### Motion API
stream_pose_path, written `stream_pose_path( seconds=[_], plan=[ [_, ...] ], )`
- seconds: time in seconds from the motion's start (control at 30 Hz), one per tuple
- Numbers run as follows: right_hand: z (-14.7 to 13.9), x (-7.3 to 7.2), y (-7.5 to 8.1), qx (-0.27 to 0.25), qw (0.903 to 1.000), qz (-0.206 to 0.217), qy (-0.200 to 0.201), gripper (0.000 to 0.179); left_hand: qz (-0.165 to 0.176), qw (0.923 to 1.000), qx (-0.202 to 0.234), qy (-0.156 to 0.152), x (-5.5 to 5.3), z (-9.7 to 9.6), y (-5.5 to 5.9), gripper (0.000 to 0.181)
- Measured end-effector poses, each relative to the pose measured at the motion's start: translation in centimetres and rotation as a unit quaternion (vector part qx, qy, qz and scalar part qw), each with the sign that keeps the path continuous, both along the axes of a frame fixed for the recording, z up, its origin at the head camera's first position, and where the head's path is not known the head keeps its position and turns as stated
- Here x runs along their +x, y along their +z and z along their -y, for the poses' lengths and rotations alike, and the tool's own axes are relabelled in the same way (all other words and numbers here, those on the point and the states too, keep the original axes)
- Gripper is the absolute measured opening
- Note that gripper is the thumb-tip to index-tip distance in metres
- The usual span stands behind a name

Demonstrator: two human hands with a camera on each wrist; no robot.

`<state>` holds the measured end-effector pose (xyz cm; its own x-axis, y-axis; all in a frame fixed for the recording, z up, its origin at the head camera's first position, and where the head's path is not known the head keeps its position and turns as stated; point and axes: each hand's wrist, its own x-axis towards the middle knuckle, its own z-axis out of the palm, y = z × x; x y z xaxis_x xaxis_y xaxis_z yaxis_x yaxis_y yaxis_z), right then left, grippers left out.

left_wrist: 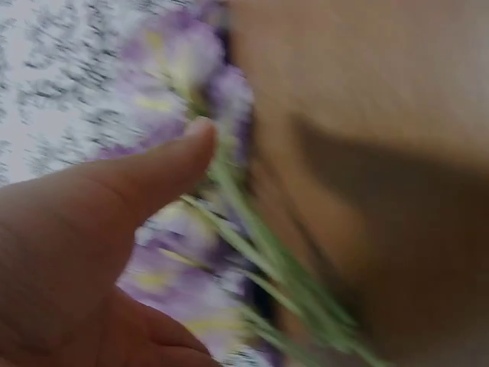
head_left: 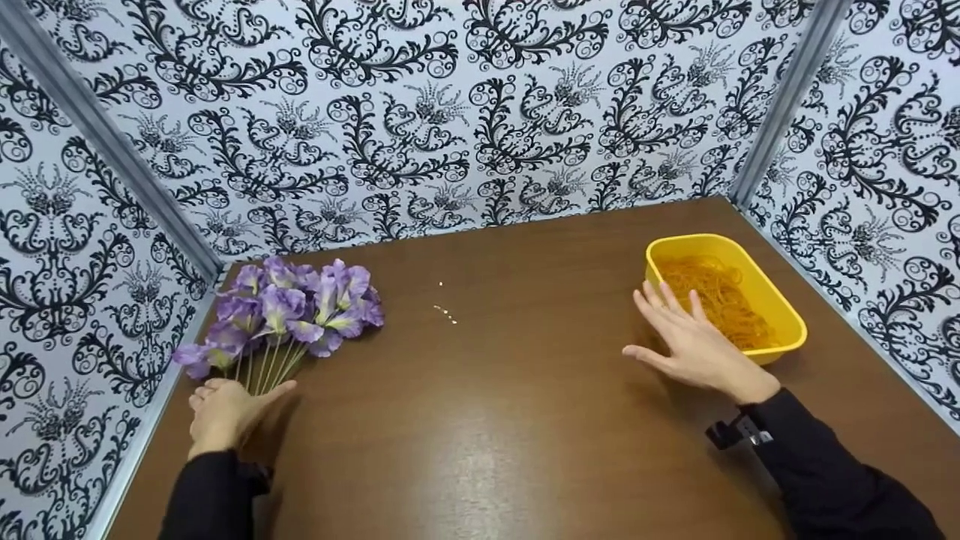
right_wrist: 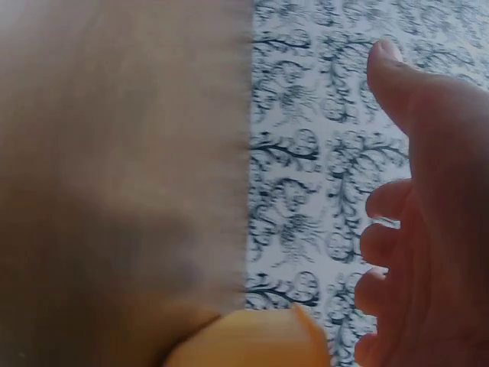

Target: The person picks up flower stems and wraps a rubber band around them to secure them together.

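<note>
A bunch of purple artificial irises [head_left: 281, 304] lies at the left of the table, blooms toward the back and thin green stems [left_wrist: 256, 237] toward the front. My left hand [head_left: 229, 412] is over the stems, its thumb stretched out away from the fingers. In the left wrist view the stems pass beyond the spread thumb, and no grip on them shows. Over the near left side of a yellow plastic tub [head_left: 780, 330] hovers my right hand [head_left: 694, 345], fingers extended and holding nothing. Inside the tub lie many thin orange rubber bands [head_left: 716, 296].
Small pale crumbs [head_left: 444, 313] dot the middle of the brown table [head_left: 480, 390]. Walls covered in black-and-white patterned paper [head_left: 465, 112] enclose the back and both sides, with grey metal posts [head_left: 787, 97] at the corners.
</note>
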<state>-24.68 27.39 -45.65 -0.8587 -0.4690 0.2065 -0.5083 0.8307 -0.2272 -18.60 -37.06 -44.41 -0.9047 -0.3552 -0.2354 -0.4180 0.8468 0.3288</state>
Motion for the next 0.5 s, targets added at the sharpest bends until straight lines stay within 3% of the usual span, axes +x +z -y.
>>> stream_pose_path(
  seconds=[0.07, 0.27, 0.37, 0.5],
  plan=[
    [0.2, -0.4, -0.4, 0.006, 1.0, 0.0, 0.003, 0.089, 0.008, 0.9998, 0.016, -0.007, -0.5, 1.1, -0.3, 0.14],
    [1.0, -0.7, -0.9, 0.032, 0.9987, -0.04, 0.006, 0.091, -0.014, 0.9982, 0.049, -0.03, -1.7, 2.4, -0.7, 0.102],
    [1.6, -0.6, -0.7, 0.037, 0.9972, -0.063, 0.014, 0.091, -0.021, 0.9975, 0.058, -0.036, -2.4, 2.1, -0.6, 0.104],
    [2.2, -0.5, -0.8, 0.043, 0.9971, -0.059, 0.024, 0.091, -0.035, 0.9963, 0.062, -0.047, -3.3, 1.1, -0.4, 0.113]
  ],
)
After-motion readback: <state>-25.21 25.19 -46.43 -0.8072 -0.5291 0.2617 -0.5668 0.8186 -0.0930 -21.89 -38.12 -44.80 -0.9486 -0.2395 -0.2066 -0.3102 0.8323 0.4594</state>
